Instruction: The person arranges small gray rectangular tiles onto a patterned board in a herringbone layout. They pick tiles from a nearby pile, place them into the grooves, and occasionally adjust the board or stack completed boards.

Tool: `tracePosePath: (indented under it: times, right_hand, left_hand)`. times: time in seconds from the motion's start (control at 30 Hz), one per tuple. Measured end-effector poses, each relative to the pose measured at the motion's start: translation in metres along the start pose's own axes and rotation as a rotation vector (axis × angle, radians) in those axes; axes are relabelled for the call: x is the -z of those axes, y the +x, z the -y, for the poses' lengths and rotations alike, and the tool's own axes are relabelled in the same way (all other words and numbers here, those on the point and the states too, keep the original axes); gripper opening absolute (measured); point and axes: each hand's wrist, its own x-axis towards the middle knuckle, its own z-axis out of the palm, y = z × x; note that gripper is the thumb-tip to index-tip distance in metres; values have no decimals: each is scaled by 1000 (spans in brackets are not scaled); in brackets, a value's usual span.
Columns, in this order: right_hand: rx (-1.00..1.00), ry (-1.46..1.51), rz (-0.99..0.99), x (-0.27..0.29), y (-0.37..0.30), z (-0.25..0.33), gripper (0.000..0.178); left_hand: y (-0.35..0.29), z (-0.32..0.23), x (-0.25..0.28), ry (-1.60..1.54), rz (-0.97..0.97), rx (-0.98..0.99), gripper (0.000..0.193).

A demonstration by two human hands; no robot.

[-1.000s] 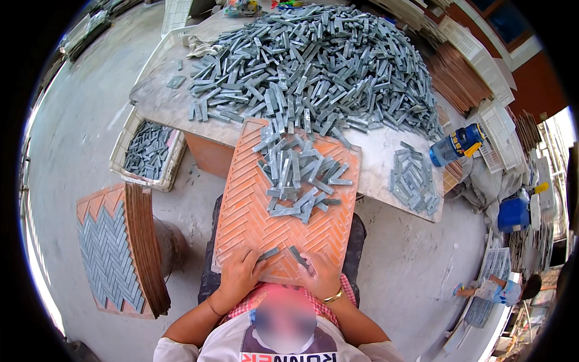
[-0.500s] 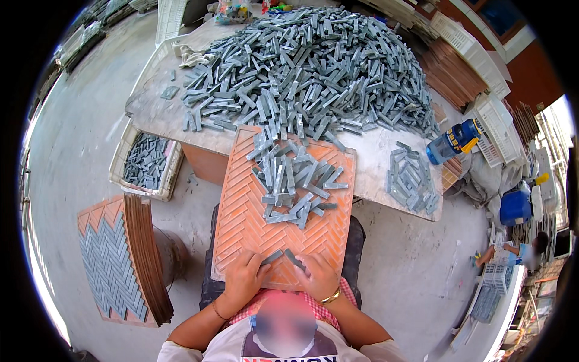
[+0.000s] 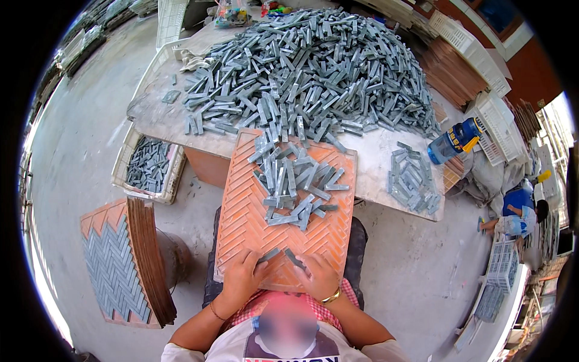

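An orange mould board [image 3: 241, 211] with herringbone grooves lies across my lap, its far end against the worktable. My left hand [image 3: 242, 276] is closed on a small grey stone strip [image 3: 269, 255] over the board's near end. Opposite it, my right hand [image 3: 319, 276] grips another grey strip [image 3: 294, 259]. The two strips slant toward each other with a narrow gap between them. Farther up the board sits a loose heap of grey strips [image 3: 289, 178]. Beneath the fingers, part of the board is hidden.
A large mound of grey strips [image 3: 313, 72] covers the worktable [image 3: 157, 114]. A blue bottle [image 3: 449, 145] stands at its right. Strips fill a white crate [image 3: 145, 194] at left, near stacked boards [image 3: 145, 259] topped by a filled one. Another person [image 3: 520, 222] is at far right.
The strip in my left hand has shifted slightly left and up, widening the gap to the other strip. The person at far right has moved upward in the view.
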Motion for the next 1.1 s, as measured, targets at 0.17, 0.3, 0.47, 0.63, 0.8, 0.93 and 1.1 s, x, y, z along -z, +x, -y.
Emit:
tracePosePath:
  times: [0.17, 0.3, 0.47, 0.63, 0.8, 0.93, 1.1]
  right_hand:
    - [-3, 2, 21, 0, 1, 1, 29]
    - [18, -29, 27, 1, 5, 4, 29]
    - [26, -42, 29, 2, 5, 5, 28]
    - [67, -49, -13, -3, 3, 2, 25]
    - [72, 78, 77, 1, 13, -5, 19]
    - [-69, 5, -30, 13, 43, -10, 23]
    - [-109, -102, -254, -13, 74, -12, 31]
  left_hand:
    - [10, 4, 2, 23, 28, -80, 25]
    - [12, 3, -3, 18, 35, -70, 27]
    - [14, -4, -6, -33, 24, -92, 28]
    - [13, 3, -9, 14, 32, -192, 27]
    - [16, 7, -9, 14, 72, -201, 21]
    - [29, 2, 5, -83, 59, -176, 15]
    - [68, -14, -1, 65, -94, -296, 20]
